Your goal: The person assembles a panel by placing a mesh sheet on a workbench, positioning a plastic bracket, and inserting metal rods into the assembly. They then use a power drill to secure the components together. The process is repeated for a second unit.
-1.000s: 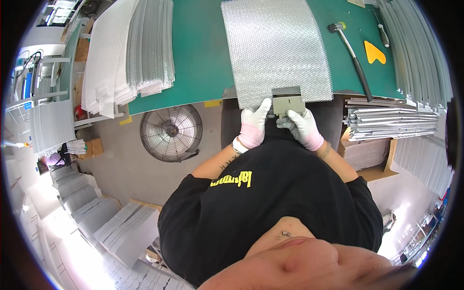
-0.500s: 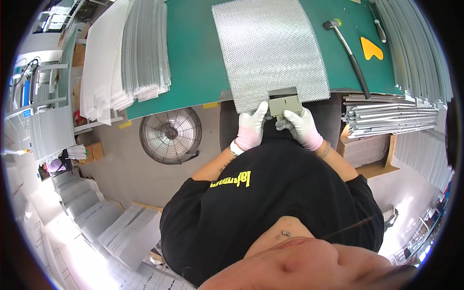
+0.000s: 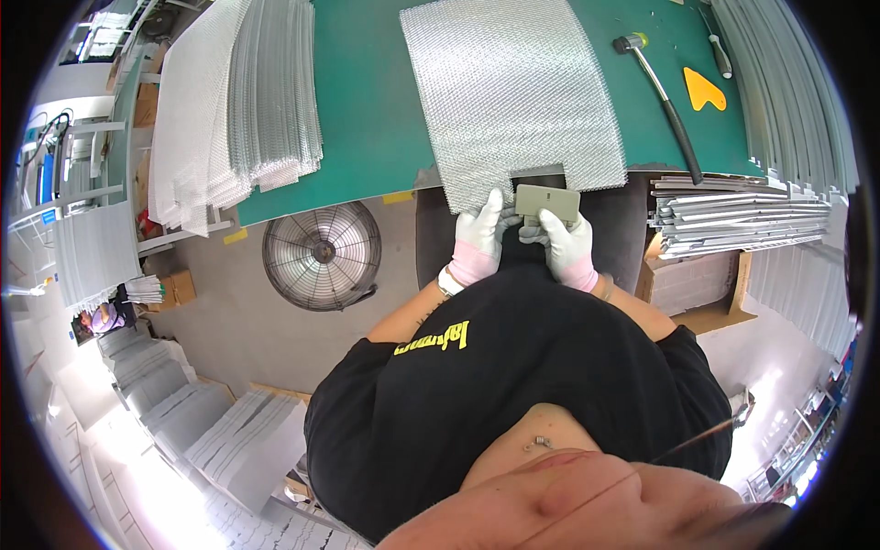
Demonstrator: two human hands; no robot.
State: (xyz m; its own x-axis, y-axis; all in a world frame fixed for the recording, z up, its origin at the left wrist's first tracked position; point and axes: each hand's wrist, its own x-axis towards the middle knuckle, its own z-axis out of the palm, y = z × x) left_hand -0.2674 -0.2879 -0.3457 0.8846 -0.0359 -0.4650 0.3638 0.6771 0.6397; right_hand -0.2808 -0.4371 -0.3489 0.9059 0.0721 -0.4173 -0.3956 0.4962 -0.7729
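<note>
the work in hand looks partway along, judging by how things lie. 1 mesh sheet lies on the green surface, its near end reaching past the edge toward the person, with a rectangular notch already in that end. the small grey plate is at the notch's open side, in front of the body; it does not appear seated inside the notch, so bringing these 2 parts together, if that is meant, seems not yet done.

the right hand has its grip closed on the plate, thumb on top and fingers beneath. the left hand is at the sheet's near left corner, thumb raised, fingers toward the plate; whether its grip pinches sheet, plate or neither, i cannot tell.

the hammer and yellow scraper lie on the right, out of both hands. a stack of mesh sheets lies on the left; whether those are finished or waiting is unclear.
</note>
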